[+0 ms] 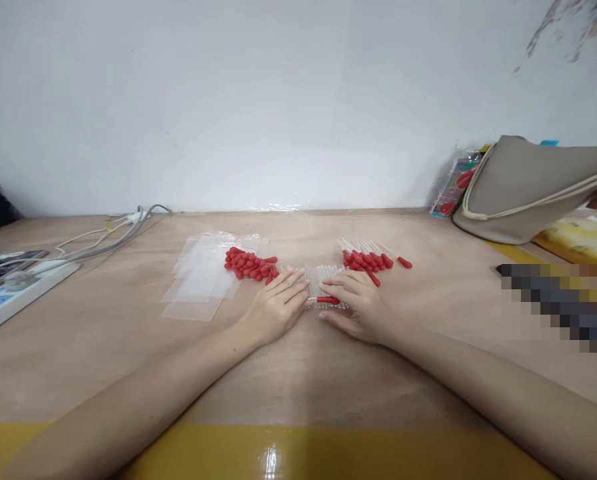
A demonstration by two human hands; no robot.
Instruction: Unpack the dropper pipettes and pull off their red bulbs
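Note:
In the head view my left hand (pixel 278 303) lies with fingers stretched out over the left side of a row of clear glass tubes (pixel 318 277). My right hand (pixel 358 305) rests across the right side of the row, fingers extended and thumb apart. Between the hands a dropper with a red rubber bulb (pixel 327 300) lies crosswise over the tubes, its narrow clear end near my left fingertips. Beyond my left hand is a heap of loose red rubber bulbs (pixel 248 263). Several droppers with red bulbs (pixel 368 259) lie beyond my right hand.
Clear plastic bags (pixel 198 287) lie spread at the left. A white power strip (pixel 28 293) with cables (pixel 108 233) is at the far left. At the right back stand a grey bag (pixel 518 187) and a colourful package (pixel 453 187). Yellow tape (pixel 278 453) runs along the front edge.

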